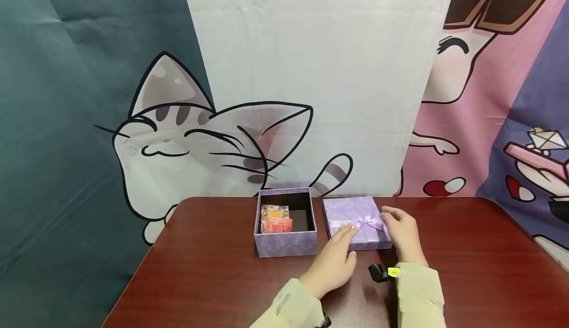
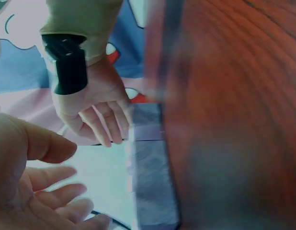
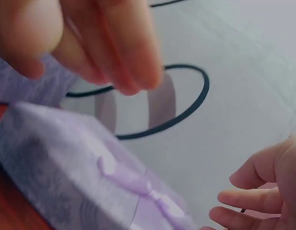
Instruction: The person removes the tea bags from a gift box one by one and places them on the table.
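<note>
A person's left hand [image 1: 334,264] and right hand [image 1: 403,234], both with relaxed, extended fingers and wide of a grip, flank a purple gift-box lid [image 1: 347,208] tied with a lavender ribbon bow [image 1: 370,223]. The left hand reaches over the lid's near left portion, its thumb apart from its fingers; the right is at the lid's right edge, fingertips near the bow. Whether either hand touches the lid cannot be told for certain.

The lid lies on a reddish-brown wooden table [image 1: 191,278] between the hands and slightly beyond them. Beyond the left hand and to its left stands the matching open gift box [image 1: 286,245], dark inside, just beside the lid. Two small packets are in the left part of the box: a red one [image 1: 277,226] nearer the hands, a multicolored one [image 1: 272,211] behind it.

A black wrist camera [image 1: 378,272] juts from the right wrist, beside a pale sleeve [image 1: 420,293]. Beyond both hands hangs a cartoon-cat backdrop [image 1: 333,71].
</note>
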Action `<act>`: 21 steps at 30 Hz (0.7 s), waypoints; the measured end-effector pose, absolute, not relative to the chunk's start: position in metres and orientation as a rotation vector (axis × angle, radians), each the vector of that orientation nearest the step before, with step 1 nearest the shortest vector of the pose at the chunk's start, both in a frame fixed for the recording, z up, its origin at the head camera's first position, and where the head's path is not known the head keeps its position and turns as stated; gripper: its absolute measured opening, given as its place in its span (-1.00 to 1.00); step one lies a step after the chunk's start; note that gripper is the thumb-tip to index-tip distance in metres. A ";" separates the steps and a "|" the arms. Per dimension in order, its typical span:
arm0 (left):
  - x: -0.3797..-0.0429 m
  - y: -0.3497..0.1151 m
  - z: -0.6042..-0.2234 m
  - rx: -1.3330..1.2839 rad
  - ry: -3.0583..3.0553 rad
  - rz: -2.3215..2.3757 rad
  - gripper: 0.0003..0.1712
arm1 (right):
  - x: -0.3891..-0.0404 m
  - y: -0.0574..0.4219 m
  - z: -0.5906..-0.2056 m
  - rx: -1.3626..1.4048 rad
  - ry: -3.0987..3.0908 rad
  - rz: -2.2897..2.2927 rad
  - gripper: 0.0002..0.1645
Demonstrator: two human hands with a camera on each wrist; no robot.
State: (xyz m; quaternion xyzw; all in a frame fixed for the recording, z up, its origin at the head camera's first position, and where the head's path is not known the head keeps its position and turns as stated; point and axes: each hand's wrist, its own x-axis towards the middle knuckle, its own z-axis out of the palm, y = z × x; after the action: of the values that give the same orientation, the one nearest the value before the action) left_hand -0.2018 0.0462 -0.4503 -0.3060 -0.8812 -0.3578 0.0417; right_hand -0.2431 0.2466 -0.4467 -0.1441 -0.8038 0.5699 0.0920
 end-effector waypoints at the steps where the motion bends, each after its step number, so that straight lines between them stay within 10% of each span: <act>1: -0.200 0.043 -0.447 -0.966 -2.674 -1.079 -0.45 | -0.242 0.246 -0.444 -0.428 -2.372 1.692 -0.50; 21: -0.206 -0.065 -0.397 -0.893 -2.188 -0.838 -0.60 | -0.233 0.190 -0.404 -0.048 -2.359 1.540 -0.72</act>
State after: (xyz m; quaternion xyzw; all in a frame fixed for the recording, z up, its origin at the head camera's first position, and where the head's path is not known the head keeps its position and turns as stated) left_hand -0.2057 -0.0654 -0.3966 -0.3385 -0.8291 -0.3175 0.3119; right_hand -0.2327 0.1904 -0.4036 -0.0167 -0.8263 0.5393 0.1614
